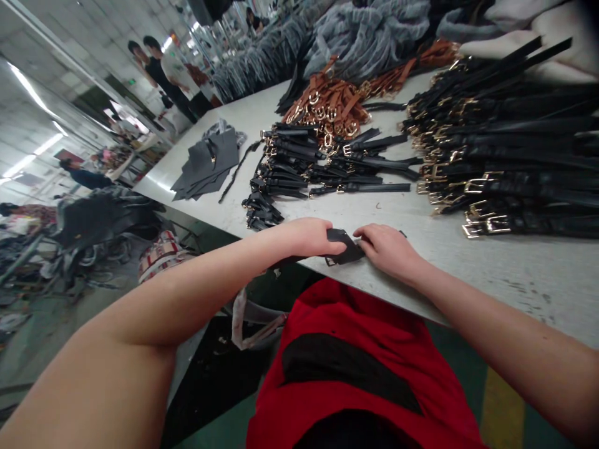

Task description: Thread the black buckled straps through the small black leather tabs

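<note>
At the near edge of the table, my left hand (311,238) is closed around a black leather strap (345,247), thumb on top. A small metal buckle shows under the thumb, and part of the strap hangs past the wrist. My right hand (386,249) rests on the tabletop with curled fingers, its fingertips at the strap's right end. A dark tip shows just beyond its knuckles. Just past my hands lies a pile of short black buckled straps (285,159).
Longer black belts with gold buckles (505,168) are heaped on the table (449,262) at right. Brown straps (327,106) and grey fuzzy material (365,37) lie behind. Flat dark pieces (210,163) are stacked at left. Several people stand or sit farther off.
</note>
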`<state>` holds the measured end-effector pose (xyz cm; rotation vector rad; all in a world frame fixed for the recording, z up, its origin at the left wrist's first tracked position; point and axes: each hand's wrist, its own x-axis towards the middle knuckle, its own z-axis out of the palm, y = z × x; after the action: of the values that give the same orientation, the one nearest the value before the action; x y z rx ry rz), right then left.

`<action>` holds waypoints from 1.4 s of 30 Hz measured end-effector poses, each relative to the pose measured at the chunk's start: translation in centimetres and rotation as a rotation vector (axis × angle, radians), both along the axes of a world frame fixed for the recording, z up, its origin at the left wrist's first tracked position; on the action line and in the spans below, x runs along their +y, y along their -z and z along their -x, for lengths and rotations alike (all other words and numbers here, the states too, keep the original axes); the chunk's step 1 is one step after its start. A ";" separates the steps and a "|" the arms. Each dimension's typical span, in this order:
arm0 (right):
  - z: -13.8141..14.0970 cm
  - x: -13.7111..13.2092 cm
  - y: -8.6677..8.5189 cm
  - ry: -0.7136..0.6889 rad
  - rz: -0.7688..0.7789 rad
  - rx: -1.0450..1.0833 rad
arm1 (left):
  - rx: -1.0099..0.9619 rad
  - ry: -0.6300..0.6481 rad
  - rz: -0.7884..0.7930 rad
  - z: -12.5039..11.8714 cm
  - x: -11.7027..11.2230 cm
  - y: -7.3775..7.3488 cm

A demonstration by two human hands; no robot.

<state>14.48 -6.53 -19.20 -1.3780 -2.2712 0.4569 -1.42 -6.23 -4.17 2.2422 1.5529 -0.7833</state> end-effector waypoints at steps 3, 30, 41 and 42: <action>0.0 0.0 0.0 -0.011 -0.001 -0.009 | 0.005 -0.029 0.006 1.6 -0.8 -0.1; 2.7 -0.8 -2.0 0.083 0.152 -0.184 | -0.334 -0.252 -0.218 11.6 -11.4 3.2; 3.4 -0.9 -2.1 0.124 0.162 -0.235 | -0.450 -0.236 -0.187 13.4 -12.2 5.4; 3.4 -0.9 -2.2 0.126 0.165 -0.240 | -0.453 -0.241 -0.185 13.5 -12.2 5.5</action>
<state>11.03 -7.41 -17.03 -1.7296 -2.3587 0.4674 -14.96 -18.47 -9.68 2.1007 1.6658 -0.0567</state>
